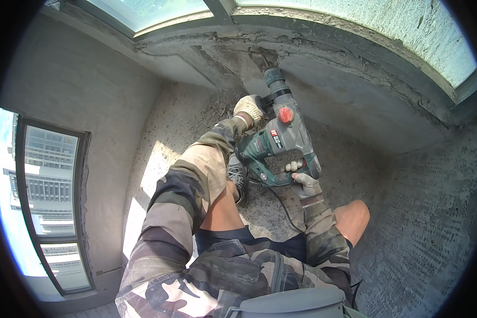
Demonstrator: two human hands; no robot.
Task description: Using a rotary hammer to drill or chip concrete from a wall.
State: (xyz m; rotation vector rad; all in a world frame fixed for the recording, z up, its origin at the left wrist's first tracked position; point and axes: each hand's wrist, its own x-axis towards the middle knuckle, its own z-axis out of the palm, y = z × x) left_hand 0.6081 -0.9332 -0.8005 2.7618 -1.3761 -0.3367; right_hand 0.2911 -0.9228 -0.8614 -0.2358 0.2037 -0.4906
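Note:
A green and grey rotary hammer drill point(287, 135) with a red knob on its side is held out in front of me, its chuck end pointing up at the wall below the window. My left hand point(249, 108), in a pale work glove, is wrapped round the black side handle near the chuck. Gloved too, my right hand point(305, 181) grips the rear handle. The drill's bit reaches a broken, gouged patch point(262, 57) of the wall under the sill; its very tip is hard to make out. A black power cord point(287, 209) hangs from the rear handle.
A rough concrete wall ledge point(350, 77) with crumbled plaster runs under the framed window point(350, 24). Grit and debris lie on the floor point(191, 114). Another window point(53, 185) is in the left wall, and a textured wall point(424, 228) rises at right. My shoe point(237, 177) shows beneath the drill.

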